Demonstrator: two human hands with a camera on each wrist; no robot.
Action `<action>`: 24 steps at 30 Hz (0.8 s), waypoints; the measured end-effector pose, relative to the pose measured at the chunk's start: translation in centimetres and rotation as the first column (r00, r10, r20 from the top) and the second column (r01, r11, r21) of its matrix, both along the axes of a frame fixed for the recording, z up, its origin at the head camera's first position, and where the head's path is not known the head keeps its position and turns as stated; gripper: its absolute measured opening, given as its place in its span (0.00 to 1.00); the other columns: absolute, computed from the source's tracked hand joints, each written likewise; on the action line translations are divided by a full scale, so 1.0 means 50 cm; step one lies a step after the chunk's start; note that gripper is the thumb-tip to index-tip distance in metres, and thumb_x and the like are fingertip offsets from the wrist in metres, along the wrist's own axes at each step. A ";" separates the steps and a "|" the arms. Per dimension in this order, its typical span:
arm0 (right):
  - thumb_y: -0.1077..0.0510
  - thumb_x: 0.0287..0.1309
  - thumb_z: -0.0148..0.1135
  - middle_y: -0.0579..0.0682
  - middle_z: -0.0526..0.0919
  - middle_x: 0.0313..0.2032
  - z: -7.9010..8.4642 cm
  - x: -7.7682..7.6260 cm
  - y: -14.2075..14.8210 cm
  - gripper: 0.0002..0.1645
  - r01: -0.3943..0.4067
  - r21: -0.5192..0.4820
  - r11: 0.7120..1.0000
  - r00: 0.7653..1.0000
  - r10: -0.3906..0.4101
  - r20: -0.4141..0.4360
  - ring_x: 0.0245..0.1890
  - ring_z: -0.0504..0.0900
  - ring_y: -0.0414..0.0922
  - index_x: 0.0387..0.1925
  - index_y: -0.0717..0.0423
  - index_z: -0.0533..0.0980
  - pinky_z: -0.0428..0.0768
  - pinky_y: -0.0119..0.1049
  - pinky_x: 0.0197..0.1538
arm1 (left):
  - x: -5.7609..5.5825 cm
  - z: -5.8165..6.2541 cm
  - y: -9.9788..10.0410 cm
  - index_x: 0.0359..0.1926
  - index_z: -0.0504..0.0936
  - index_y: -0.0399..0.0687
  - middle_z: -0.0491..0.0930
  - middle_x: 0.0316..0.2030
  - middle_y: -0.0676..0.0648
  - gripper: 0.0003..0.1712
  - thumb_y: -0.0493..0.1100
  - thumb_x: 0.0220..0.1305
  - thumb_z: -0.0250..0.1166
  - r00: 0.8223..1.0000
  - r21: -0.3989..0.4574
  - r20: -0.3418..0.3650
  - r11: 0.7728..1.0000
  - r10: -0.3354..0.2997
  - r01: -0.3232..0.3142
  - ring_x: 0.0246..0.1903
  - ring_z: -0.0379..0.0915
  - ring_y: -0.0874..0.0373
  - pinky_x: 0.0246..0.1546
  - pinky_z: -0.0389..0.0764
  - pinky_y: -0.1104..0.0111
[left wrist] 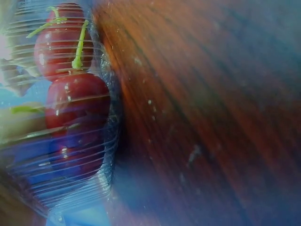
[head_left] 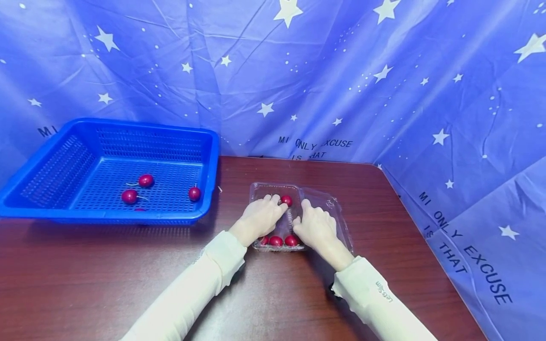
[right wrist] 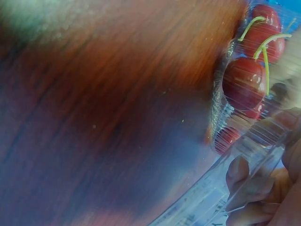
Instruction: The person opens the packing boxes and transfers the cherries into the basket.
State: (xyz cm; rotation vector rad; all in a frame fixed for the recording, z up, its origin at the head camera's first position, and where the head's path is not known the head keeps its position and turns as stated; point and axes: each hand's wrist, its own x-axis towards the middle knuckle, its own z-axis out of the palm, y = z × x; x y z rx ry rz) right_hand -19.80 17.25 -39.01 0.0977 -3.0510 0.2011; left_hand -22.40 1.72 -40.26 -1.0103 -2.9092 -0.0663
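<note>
A clear plastic clamshell box [head_left: 279, 185] stands on the table with its lid [head_left: 341, 215] folded out to the right. Several red cherries [left wrist: 77, 101] with green stems sit along its near wall, seen through the ribbed plastic in both wrist views. My left hand [head_left: 262, 215] reaches into the box from the left. Its thumb and fingertips are right at a cherry [head_left: 286, 201] near the back; I cannot tell whether they pinch it. My right hand [head_left: 316, 226] grips the box's right side by the hinge, with curled fingers [right wrist: 237, 169] seen behind the clear plastic.
A blue plastic basket [head_left: 204, 137] stands at the left of the brown wooden table [head_left: 239, 293], holding several cherries [head_left: 130, 196] spread over its perforated floor. Blue star-printed cloth [head_left: 239, 85] hangs behind the table and along its right edge.
</note>
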 end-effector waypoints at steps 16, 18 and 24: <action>0.53 0.49 0.57 0.66 0.85 0.26 0.000 -0.002 0.001 0.15 -0.008 0.001 1.000 1.000 0.008 -0.017 0.26 0.82 0.64 0.35 0.60 0.71 0.78 0.58 0.24 | -0.014 0.003 -0.009 0.49 0.78 0.46 0.82 0.40 0.40 0.16 0.42 0.59 0.65 0.999 0.129 -0.031 0.991 -0.031 0.035 0.37 0.82 0.46 0.39 0.85 0.55; 0.53 0.49 0.57 0.66 0.85 0.26 0.000 -0.003 0.000 0.15 -0.011 0.003 1.000 1.000 0.011 -0.016 0.26 0.82 0.64 0.35 0.60 0.71 0.78 0.58 0.24 | -0.015 0.003 -0.011 0.47 0.79 0.46 0.84 0.38 0.41 0.15 0.45 0.59 0.65 0.998 0.131 -0.057 0.991 -0.035 0.042 0.38 0.81 0.46 0.40 0.83 0.55; 0.53 0.49 0.58 0.67 0.85 0.26 0.000 -0.001 0.002 0.15 -0.005 0.014 1.000 1.000 0.005 -0.015 0.26 0.82 0.64 0.35 0.60 0.71 0.78 0.58 0.25 | -0.013 0.009 -0.013 0.46 0.79 0.47 0.84 0.37 0.43 0.15 0.48 0.60 0.64 0.998 0.152 -0.067 0.988 -0.001 0.011 0.39 0.81 0.48 0.40 0.77 0.56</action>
